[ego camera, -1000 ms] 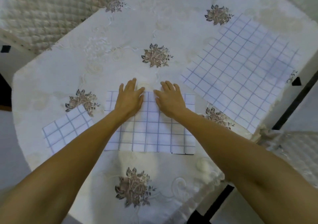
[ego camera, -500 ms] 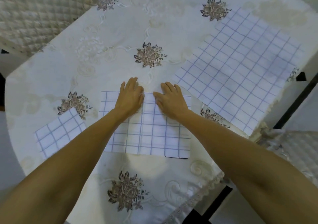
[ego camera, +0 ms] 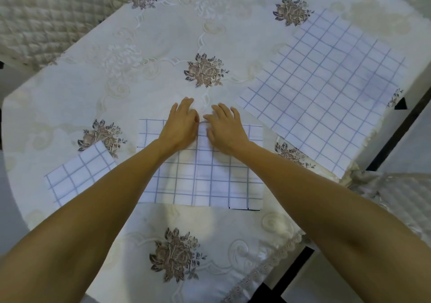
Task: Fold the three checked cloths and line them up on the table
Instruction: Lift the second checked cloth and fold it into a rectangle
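Three white cloths with blue checks lie on the table. A small folded cloth (ego camera: pixel 77 174) sits at the left. In front of me is the half-folded middle cloth (ego camera: pixel 205 181). The large cloth (ego camera: pixel 326 93) is spread flat at the right, reaching the table's edge. My left hand (ego camera: pixel 182 125) and my right hand (ego camera: pixel 226 128) press side by side on the middle cloth's far edge. Their thumbs almost touch and their fingertips reach past the edge onto the tablecloth. My forearms hide parts of the middle and small cloths.
A cream embroidered tablecloth (ego camera: pixel 163 46) with brown flower motifs covers the table. A quilted chair (ego camera: pixel 46 11) stands at the far left and another quilted seat (ego camera: pixel 396 197) at the right. The table's lace-trimmed corner (ego camera: pixel 268 267) is near me.
My two hands have drawn slightly closer together on the far edge of the middle cloth. The cloths lie where they were.
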